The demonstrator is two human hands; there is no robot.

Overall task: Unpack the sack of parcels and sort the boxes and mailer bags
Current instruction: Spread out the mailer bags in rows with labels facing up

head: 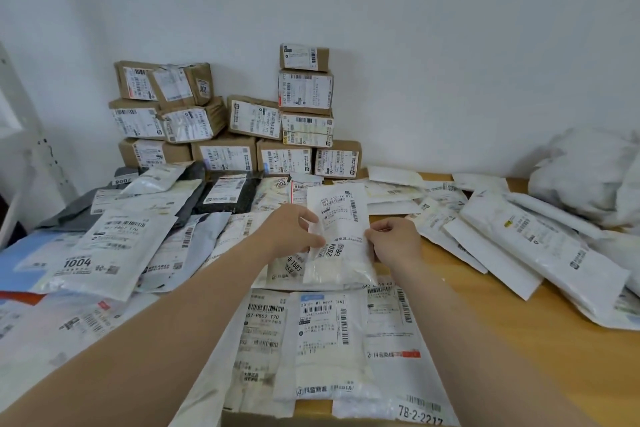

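Just above the middle of the wooden table (pixel 485 340), both hands held one white mailer bag (pixel 341 218) by its edges. The left hand (pixel 294 229) pinched the bag's left edge between thumb and curled fingers, and the right hand (pixel 394 239) gripped the right edge in the same way. The bag was tilted up, with its label (barcodes and print, mostly too small to read) facing the camera. Under and around it, other mailer bags (pixel 110 246) lay spread over the table, overlapping, with a black one (pixel 228 194) and a grey one (pixel 79 208) among the white. Brown boxes (pixel 242 118) stood stacked against the wall at the back left. A crumpled white sack (pixel 588 173) sat at the table's far right, well apart from the hands.
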